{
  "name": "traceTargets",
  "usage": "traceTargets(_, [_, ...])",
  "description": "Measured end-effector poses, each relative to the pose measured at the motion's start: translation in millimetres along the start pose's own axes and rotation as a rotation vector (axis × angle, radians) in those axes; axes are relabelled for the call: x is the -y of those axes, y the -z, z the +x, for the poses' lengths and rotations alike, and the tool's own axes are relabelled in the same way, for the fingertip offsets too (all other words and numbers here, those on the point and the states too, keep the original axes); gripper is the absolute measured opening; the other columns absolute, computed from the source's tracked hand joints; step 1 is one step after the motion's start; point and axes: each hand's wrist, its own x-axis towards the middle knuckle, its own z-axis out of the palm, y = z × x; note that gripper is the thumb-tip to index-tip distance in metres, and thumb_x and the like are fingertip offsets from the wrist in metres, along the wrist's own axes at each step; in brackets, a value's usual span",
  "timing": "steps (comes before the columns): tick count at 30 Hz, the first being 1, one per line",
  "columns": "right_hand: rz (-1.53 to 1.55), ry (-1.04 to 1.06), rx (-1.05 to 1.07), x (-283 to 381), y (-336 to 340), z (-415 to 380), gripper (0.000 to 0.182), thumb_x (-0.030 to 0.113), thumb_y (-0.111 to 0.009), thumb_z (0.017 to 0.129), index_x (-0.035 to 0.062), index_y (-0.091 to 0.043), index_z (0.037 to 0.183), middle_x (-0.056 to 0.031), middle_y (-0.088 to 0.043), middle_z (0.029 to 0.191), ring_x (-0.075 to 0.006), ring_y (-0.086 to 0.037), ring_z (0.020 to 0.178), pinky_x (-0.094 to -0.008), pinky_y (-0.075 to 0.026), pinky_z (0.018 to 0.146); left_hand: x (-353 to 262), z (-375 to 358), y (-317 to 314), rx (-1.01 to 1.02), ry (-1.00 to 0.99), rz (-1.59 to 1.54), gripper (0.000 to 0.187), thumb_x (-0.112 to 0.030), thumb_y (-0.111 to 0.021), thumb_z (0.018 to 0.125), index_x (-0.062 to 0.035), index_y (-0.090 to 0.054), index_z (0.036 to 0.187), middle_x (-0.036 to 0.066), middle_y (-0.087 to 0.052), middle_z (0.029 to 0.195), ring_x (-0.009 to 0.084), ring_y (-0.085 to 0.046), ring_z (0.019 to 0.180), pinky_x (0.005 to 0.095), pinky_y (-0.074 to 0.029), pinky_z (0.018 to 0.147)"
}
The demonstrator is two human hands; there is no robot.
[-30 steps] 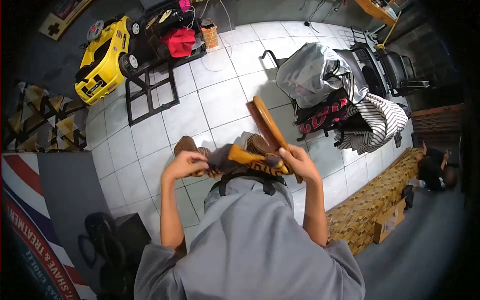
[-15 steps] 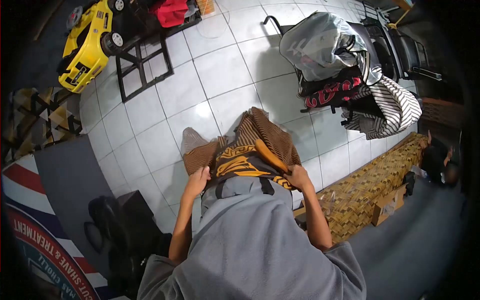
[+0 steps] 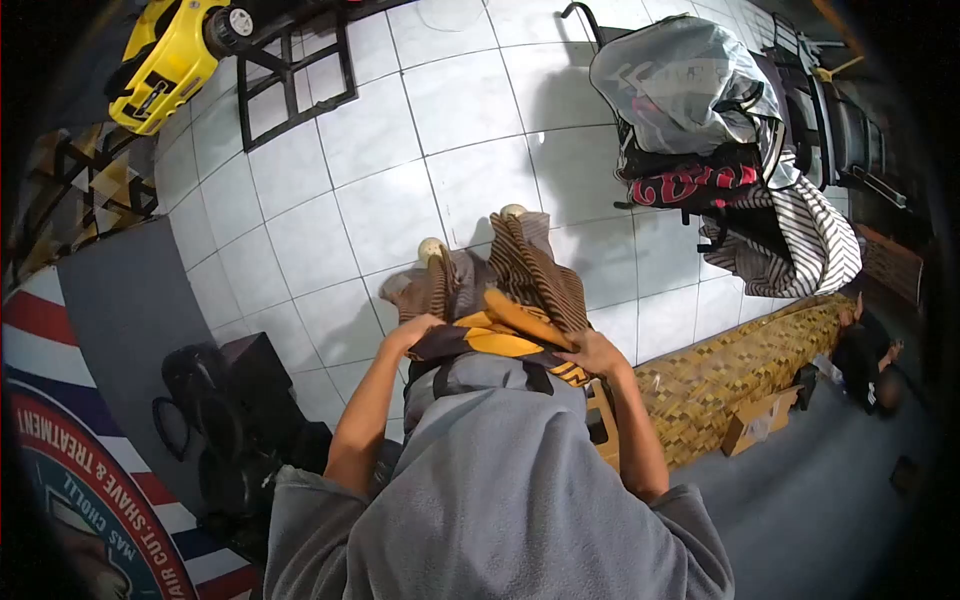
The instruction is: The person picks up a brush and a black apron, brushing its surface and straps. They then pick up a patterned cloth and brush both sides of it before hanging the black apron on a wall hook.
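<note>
A brown striped cloth (image 3: 530, 265) with a black-and-yellow patterned band (image 3: 505, 338) hangs in front of my waist, over my legs. My left hand (image 3: 415, 333) is closed on the band's left edge. On the other side, my right hand (image 3: 595, 355) grips the band near its right end, fingers wrapped round the fabric. A rolled orange-yellow strip (image 3: 528, 318) slants across the front between the hands. The grey shirt (image 3: 490, 480) I wear comes down to just behind the band. Below the cloth's hem, the tips of my feet (image 3: 431, 248) show on the tiles.
At the right, a bag in a clear cover (image 3: 690, 85) and striped fabric (image 3: 800, 240) rest on a chair. A woven mat-covered bench (image 3: 730, 375), a cardboard box (image 3: 762, 425) and a person (image 3: 868, 355) are beyond. A yellow toy car (image 3: 165, 75) and black frame (image 3: 295, 80) stand upper left.
The patterned band has folded and bunched up towards my body, and the hem has drawn back so my feet show. My left hand has moved slightly up and inward. The view has shifted.
</note>
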Motion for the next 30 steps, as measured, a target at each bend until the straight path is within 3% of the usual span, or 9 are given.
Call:
traceTargets(6, [0.123,0.043,-0.213,5.8,13.0,-8.0,0.032,0.022,-0.069,0.074,-0.0018,-0.063,0.094,-0.0246,-0.059,0.072,-0.0358,-0.059,0.064,-0.0397,-0.046,0.061,-24.1,11.0,3.1,-0.014,0.449,-0.020,0.029,-0.031,-0.050,0.085,-0.0083,-0.066,0.094,0.008,-0.065,0.093,0.0184,-0.059,0.083,0.0331,-0.045,0.077])
traceTargets(9, [0.092,0.036,-0.462,20.8,19.3,-7.0,0.029,0.018,-0.067,0.075,-0.0045,-0.061,0.092,-0.0274,-0.058,0.074,-0.0411,-0.058,0.070,-0.0420,-0.046,0.063,-11.0,36.7,23.7,0.163,-0.179,0.443,0.034,-0.034,-0.047,0.088,-0.0053,-0.065,0.093,0.011,-0.065,0.091,0.0187,-0.060,0.086,0.0332,-0.045,0.076])
traceTargets(13, [0.148,0.173,-0.772,26.2,36.8,6.9,0.026,0.019,-0.063,0.081,-0.0049,-0.059,0.088,-0.0258,-0.057,0.073,-0.0389,-0.057,0.066,-0.0415,-0.045,0.061,-114.9,-11.5,52.7,-0.183,-0.227,0.580,0.026,-0.026,-0.061,0.083,-0.0017,-0.064,0.091,0.014,-0.062,0.090,0.0239,-0.058,0.087,0.0329,-0.044,0.079])
traceTargets(15, [0.294,0.245,-0.858,54.1,50.4,-3.2,0.026,0.021,-0.062,0.084,-0.0048,-0.059,0.087,-0.0235,-0.056,0.069,-0.0322,-0.057,0.060,-0.0386,-0.044,0.058,-146.5,-30.0,52.6,-0.759,-0.641,0.503,0.027,-0.024,-0.068,0.080,0.0012,-0.063,0.088,0.014,-0.061,0.095,0.0274,-0.058,0.087,0.0327,-0.045,0.079])
traceTargets(19, [0.450,0.490,-1.081,72.2,62.2,-12.4,0.022,0.019,-0.054,0.092,-0.0033,-0.055,0.096,-0.0115,-0.051,0.066,-0.0120,-0.044,0.061,-0.0291,-0.040,0.055,-244.0,-95.0,35.6,-0.822,-1.096,-0.021,0.018,-0.014,-0.058,0.089,0.0038,-0.059,0.091,0.006,-0.057,0.084,0.0131,-0.054,0.073,0.0238,-0.044,0.066])
traceTargets(22, [0.342,0.641,-1.188,77.5,67.1,-6.5,0.024,0.021,-0.050,0.094,-0.0027,-0.053,0.100,-0.0109,-0.054,0.070,-0.0236,-0.051,0.063,-0.0336,-0.043,0.061,-254.2,-108.9,10.3,-1.133,-1.127,-0.159,0.016,-0.014,-0.050,0.094,0.0005,-0.056,0.093,-0.004,-0.050,0.070,0.0038,-0.041,0.061,0.0193,-0.035,0.054])
traceTargets(24, [0.125,0.643,-1.327,55.0,62.2,20.4,0.030,0.026,-0.050,0.095,-0.0024,-0.053,0.103,-0.0157,-0.058,0.074,-0.0361,-0.056,0.071,-0.0386,-0.045,0.068,-245.0,-94.8,3.7,-0.948,-0.923,-0.192,0.019,-0.018,-0.052,0.094,0.0001,-0.056,0.090,-0.005,-0.050,0.071,0.0033,-0.041,0.062,0.0200,-0.035,0.053])
traceTargets(27, [0.171,0.047,-1.096,28.8,40.4,37.6,0.037,0.032,-0.046,0.096,-0.0028,-0.056,0.102,-0.0178,-0.061,0.080,-0.0388,-0.058,0.078,-0.0392,-0.045,0.071,-215.3,-70.9,-2.9,-0.445,-0.478,-0.302,0.023,-0.022,-0.055,0.093,0.0010,-0.057,0.088,-0.006,-0.050,0.070,0.0055,-0.043,0.062,0.0243,-0.038,0.054])
traceTargets(30, [0.637,0.128,-0.937,20.4,28.9,49.3,0.046,0.041,-0.042,0.096,-0.0002,-0.053,0.081,-0.0056,-0.047,0.061,-0.0189,-0.047,0.058,-0.0326,-0.037,0.053,-226.6,-81.2,-30.6,-0.497,-0.644,0.019,0.025,-0.023,-0.056,0.092,0.0004,-0.056,0.086,0.000,-0.055,0.070,0.0083,-0.049,0.064,0.0245,-0.041,0.059])
